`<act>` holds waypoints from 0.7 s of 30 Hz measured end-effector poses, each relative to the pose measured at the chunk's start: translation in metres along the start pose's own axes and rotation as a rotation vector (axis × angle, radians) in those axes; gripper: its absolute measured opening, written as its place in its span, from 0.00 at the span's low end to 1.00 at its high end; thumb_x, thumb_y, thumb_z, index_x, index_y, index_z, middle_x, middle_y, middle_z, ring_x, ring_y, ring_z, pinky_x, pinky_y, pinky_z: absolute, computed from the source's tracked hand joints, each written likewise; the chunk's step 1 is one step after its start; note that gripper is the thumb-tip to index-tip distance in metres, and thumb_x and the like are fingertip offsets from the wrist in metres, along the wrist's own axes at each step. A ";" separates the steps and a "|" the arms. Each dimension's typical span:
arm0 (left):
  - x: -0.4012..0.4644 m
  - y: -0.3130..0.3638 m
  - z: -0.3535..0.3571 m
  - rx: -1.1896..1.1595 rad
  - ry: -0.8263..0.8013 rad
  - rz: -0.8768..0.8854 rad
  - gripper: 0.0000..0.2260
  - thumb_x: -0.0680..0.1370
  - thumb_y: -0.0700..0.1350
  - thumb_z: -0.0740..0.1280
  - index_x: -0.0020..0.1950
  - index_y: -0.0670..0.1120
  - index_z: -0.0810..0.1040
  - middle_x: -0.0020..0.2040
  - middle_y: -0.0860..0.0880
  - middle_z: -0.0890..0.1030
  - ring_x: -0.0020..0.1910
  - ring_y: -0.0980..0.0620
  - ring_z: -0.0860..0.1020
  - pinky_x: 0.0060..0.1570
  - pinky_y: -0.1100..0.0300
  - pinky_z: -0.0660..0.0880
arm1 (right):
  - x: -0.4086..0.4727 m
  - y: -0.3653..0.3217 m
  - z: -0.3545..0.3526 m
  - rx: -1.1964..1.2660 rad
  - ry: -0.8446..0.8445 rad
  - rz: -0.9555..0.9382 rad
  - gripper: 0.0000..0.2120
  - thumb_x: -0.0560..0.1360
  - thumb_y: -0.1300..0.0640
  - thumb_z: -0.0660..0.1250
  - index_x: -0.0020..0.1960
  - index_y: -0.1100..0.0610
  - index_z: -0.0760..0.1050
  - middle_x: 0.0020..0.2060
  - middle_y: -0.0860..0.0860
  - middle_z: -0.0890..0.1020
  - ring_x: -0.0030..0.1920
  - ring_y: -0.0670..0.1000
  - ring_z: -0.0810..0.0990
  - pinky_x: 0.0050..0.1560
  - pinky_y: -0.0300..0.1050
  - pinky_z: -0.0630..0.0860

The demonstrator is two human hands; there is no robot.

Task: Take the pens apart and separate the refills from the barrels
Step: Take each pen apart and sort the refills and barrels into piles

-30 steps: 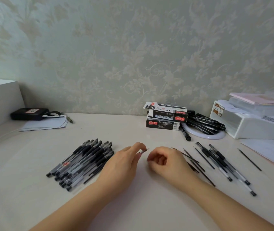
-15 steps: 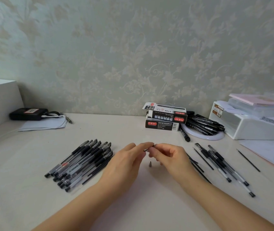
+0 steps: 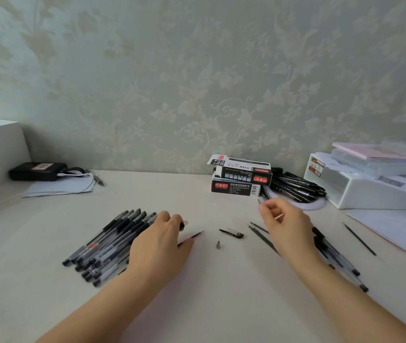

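On upper pen box [image 3: 242, 167]: "1120".

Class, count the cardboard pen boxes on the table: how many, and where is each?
2. The lower box lies on the table by the wall; the upper box rests on top of it. More could hide behind them.

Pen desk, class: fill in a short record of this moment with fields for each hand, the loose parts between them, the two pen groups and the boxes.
left hand: on the whole-pen pile, gripping a barrel
right hand: raised, pinching a thin refill
loose parts: black cap and small metal tip on the table
whole pens: piled at left
removed refills: lying at right
boxes: two stacked by the wall
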State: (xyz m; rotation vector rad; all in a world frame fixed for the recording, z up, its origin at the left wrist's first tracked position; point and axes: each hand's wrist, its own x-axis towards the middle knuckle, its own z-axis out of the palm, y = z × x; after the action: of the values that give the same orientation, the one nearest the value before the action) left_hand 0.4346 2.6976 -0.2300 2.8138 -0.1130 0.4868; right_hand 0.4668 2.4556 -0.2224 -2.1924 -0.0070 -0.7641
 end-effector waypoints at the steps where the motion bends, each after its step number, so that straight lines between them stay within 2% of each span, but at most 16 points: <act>1: 0.000 0.001 0.000 0.010 -0.013 -0.001 0.13 0.78 0.59 0.61 0.57 0.54 0.71 0.51 0.57 0.69 0.43 0.54 0.76 0.34 0.59 0.71 | -0.002 0.003 0.002 -0.127 -0.043 -0.051 0.07 0.76 0.50 0.69 0.40 0.48 0.78 0.29 0.43 0.78 0.30 0.42 0.76 0.29 0.31 0.67; 3: 0.000 0.001 -0.001 0.023 -0.033 -0.001 0.11 0.78 0.58 0.61 0.55 0.54 0.72 0.50 0.56 0.69 0.42 0.53 0.76 0.35 0.59 0.73 | -0.006 0.005 0.004 -0.325 -0.094 -0.113 0.07 0.75 0.49 0.70 0.39 0.49 0.79 0.29 0.43 0.78 0.30 0.43 0.75 0.28 0.39 0.69; 5: 0.000 0.001 -0.001 0.023 -0.038 0.000 0.09 0.78 0.57 0.61 0.52 0.52 0.73 0.49 0.56 0.70 0.42 0.53 0.76 0.37 0.58 0.76 | -0.006 0.006 0.005 -0.427 -0.103 -0.134 0.06 0.75 0.49 0.70 0.40 0.48 0.80 0.32 0.43 0.77 0.34 0.48 0.76 0.30 0.42 0.69; 8: 0.001 0.001 0.000 0.023 -0.027 0.003 0.09 0.79 0.54 0.60 0.50 0.50 0.74 0.48 0.54 0.70 0.43 0.51 0.76 0.39 0.55 0.77 | -0.005 0.006 0.006 -0.497 -0.136 -0.145 0.06 0.75 0.48 0.69 0.43 0.49 0.80 0.36 0.44 0.76 0.39 0.50 0.76 0.33 0.42 0.68; 12: 0.002 0.001 0.002 0.052 -0.042 0.005 0.10 0.81 0.52 0.59 0.50 0.47 0.73 0.50 0.52 0.70 0.45 0.49 0.76 0.40 0.53 0.76 | -0.005 0.005 0.007 -0.507 -0.127 -0.176 0.07 0.76 0.48 0.68 0.46 0.51 0.80 0.40 0.46 0.76 0.42 0.51 0.76 0.38 0.44 0.72; 14: 0.002 0.003 0.002 0.049 -0.027 0.014 0.11 0.82 0.53 0.58 0.50 0.46 0.71 0.50 0.51 0.70 0.45 0.48 0.76 0.39 0.53 0.75 | -0.007 -0.003 0.006 -0.384 -0.052 -0.247 0.04 0.76 0.51 0.69 0.45 0.50 0.80 0.39 0.44 0.75 0.37 0.45 0.74 0.35 0.41 0.70; 16: 0.003 0.006 -0.001 -0.050 0.049 0.048 0.11 0.81 0.54 0.58 0.51 0.48 0.71 0.49 0.53 0.69 0.42 0.50 0.75 0.38 0.54 0.74 | -0.011 -0.016 0.009 -0.139 -0.025 -0.271 0.03 0.75 0.53 0.70 0.43 0.50 0.79 0.36 0.44 0.78 0.32 0.42 0.72 0.33 0.33 0.67; 17: 0.003 0.009 -0.003 -0.153 0.109 0.078 0.10 0.81 0.55 0.59 0.50 0.49 0.72 0.48 0.55 0.69 0.40 0.52 0.74 0.37 0.54 0.74 | -0.015 -0.023 0.011 0.041 -0.067 -0.212 0.03 0.74 0.52 0.72 0.42 0.50 0.80 0.35 0.45 0.80 0.31 0.43 0.74 0.33 0.31 0.68; 19: 0.001 0.016 -0.005 -0.360 0.203 0.142 0.08 0.79 0.55 0.62 0.47 0.52 0.73 0.45 0.56 0.70 0.37 0.57 0.72 0.36 0.57 0.72 | -0.024 -0.039 0.017 0.417 -0.269 -0.015 0.05 0.71 0.49 0.74 0.42 0.50 0.81 0.35 0.48 0.83 0.32 0.43 0.78 0.34 0.33 0.73; 21: -0.001 0.021 -0.004 -0.458 0.215 0.187 0.06 0.77 0.55 0.63 0.44 0.54 0.73 0.43 0.58 0.71 0.36 0.59 0.71 0.35 0.60 0.71 | -0.033 -0.047 0.022 0.617 -0.448 0.095 0.07 0.71 0.50 0.74 0.45 0.53 0.82 0.35 0.51 0.84 0.31 0.45 0.78 0.33 0.35 0.73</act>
State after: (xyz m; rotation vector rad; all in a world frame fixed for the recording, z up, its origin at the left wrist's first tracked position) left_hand 0.4295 2.6784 -0.2215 2.2994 -0.3915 0.7015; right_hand 0.4402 2.5102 -0.2185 -1.7066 -0.3197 -0.1624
